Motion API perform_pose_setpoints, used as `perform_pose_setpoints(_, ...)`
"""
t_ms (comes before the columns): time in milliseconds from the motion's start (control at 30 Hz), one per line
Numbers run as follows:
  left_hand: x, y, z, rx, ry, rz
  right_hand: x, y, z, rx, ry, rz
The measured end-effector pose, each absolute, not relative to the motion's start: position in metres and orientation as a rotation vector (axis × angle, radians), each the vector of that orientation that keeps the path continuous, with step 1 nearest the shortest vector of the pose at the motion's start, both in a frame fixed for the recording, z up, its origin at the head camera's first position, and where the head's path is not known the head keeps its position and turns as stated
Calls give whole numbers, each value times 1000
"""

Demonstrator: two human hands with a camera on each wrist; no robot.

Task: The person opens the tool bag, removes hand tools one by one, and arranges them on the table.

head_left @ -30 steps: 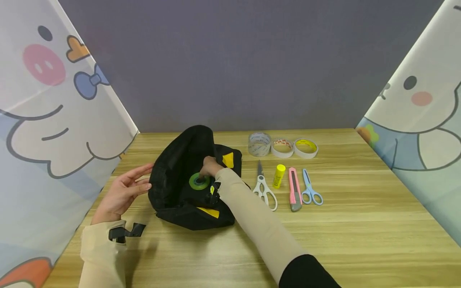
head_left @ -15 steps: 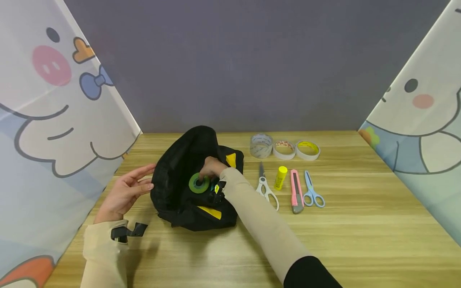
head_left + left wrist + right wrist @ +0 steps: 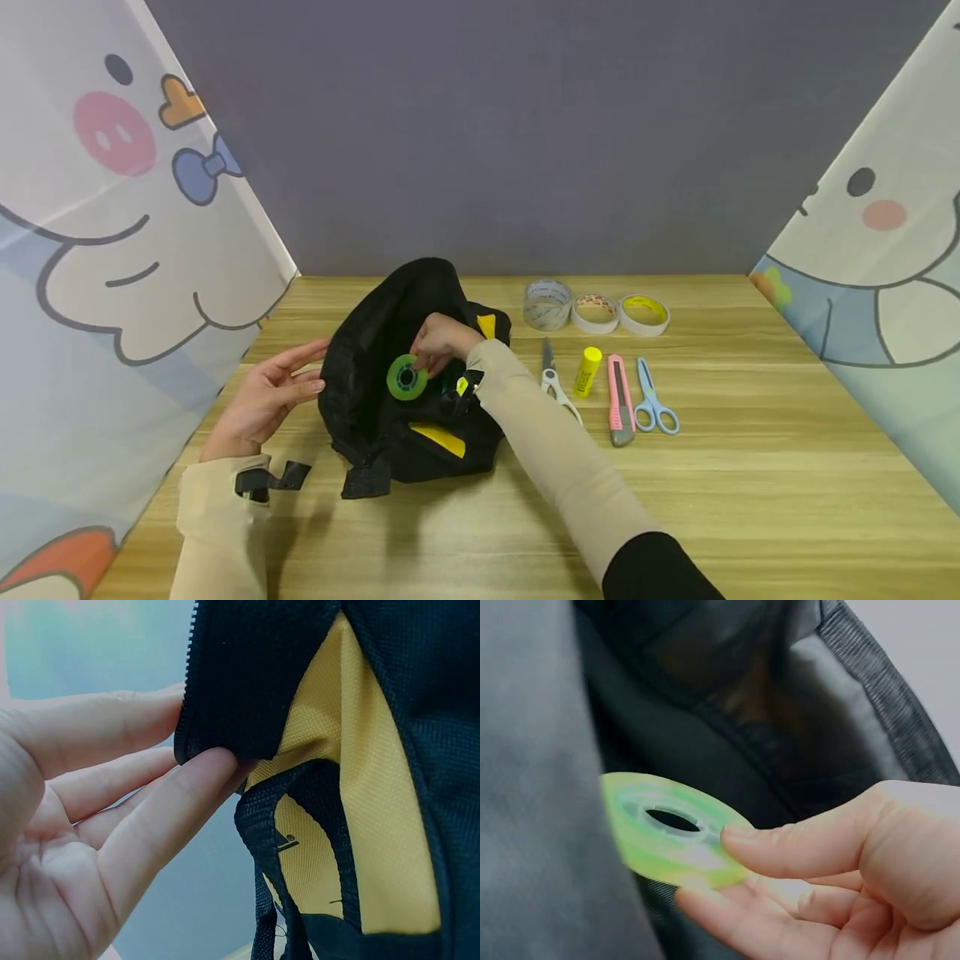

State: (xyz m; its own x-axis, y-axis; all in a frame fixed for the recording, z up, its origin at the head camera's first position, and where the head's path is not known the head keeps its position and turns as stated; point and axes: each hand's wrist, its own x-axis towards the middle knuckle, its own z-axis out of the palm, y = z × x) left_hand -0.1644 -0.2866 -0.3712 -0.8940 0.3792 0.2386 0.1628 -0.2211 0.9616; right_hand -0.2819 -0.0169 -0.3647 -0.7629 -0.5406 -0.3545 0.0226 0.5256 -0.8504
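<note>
A black fabric bag (image 3: 358,350) with yellow patches lies with its mouth spread wide at the left of the table. At the bag's left side, my left hand (image 3: 262,404) pinches the zippered edge (image 3: 236,682) between thumb and fingers. My right hand (image 3: 444,337) reaches into the bag's mouth. It pinches a green tape roll (image 3: 395,382) by the rim, thumb on one face and fingers under the other. In the right wrist view the roll (image 3: 649,851) is tilted, with dark fabric partly covering its left end. The bottom of the bag is mostly hidden.
Right of the bag lie white-handled scissors (image 3: 551,382), partly behind my right sleeve, a yellow glue stick (image 3: 588,372), a pink box cutter (image 3: 620,400) and blue scissors (image 3: 654,408). Behind them stand a clear tape roll (image 3: 547,307) and two white tape rolls (image 3: 596,315).
My right hand has lifted the green tape roll slightly and turned its face toward the head camera. A black flap now hangs at the bag's front. The left hand keeps its grip.
</note>
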Motion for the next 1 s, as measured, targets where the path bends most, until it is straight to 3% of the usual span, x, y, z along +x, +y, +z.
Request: perform_pose_setpoints(1000, -166, -286, -375, 688, 1824, 2263, -259, 17, -318, -693, 2235, -1333)
